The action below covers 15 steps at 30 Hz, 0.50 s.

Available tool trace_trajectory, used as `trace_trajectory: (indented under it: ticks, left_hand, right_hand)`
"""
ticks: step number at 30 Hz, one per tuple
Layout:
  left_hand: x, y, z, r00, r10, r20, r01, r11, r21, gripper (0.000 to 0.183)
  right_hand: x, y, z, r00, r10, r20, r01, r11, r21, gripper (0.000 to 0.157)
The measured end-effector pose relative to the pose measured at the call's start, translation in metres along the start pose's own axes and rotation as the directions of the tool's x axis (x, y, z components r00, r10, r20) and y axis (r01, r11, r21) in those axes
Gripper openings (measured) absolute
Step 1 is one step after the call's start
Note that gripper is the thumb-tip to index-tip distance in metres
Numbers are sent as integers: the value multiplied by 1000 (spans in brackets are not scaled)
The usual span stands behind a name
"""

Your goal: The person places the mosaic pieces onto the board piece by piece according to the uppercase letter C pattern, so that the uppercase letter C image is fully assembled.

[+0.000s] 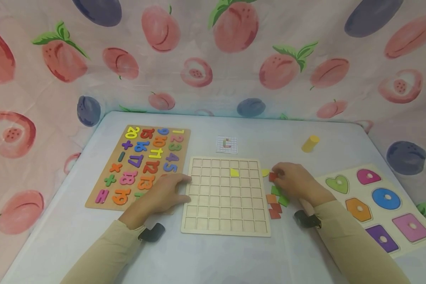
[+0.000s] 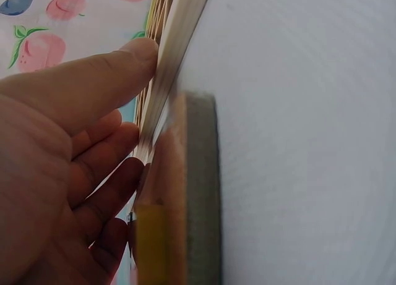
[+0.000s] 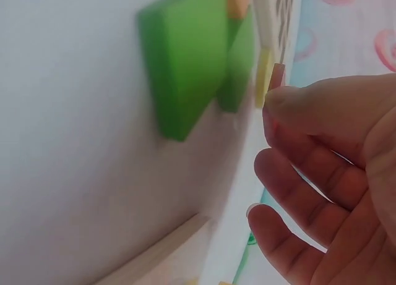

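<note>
A wooden grid board (image 1: 225, 203) lies in the middle of the table, with one yellow tile (image 1: 234, 172) in an upper cell. My left hand (image 1: 167, 192) rests at the board's left edge, its thumb and fingertips touching the rim. Between thumb and forefinger my right hand (image 1: 291, 179) pinches a red tile (image 1: 272, 176), right of the board. A second yellow tile (image 1: 265, 172) lies beside that edge. Below the right hand are green tiles (image 1: 283, 201), an orange tile (image 1: 271, 198) and red tiles (image 1: 275, 214). In the right wrist view the held red tile (image 3: 277, 76) stands on edge.
A number puzzle board (image 1: 92, 200) lies under the left forearm side. A small pattern card (image 1: 227, 144) sits behind the grid. A yellow cylinder (image 1: 310, 144) stands at the back right. A shape puzzle board (image 1: 370, 189) lies right, partly behind the right sleeve.
</note>
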<state>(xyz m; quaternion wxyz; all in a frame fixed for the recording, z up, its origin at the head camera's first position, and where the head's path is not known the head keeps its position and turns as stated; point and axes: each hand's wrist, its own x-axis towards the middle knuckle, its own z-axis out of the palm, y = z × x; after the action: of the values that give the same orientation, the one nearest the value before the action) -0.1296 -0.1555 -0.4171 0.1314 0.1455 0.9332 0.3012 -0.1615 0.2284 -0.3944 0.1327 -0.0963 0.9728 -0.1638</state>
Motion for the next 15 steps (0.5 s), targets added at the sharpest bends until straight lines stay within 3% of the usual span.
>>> trace_trajectory:
  ticks: [15]
  left_hand:
    - [0,-1,1,1000,14,-1,-14,1000,3,57]
  right_hand:
    - [2,-28,-9,998,-64,-4,64,997,37,34]
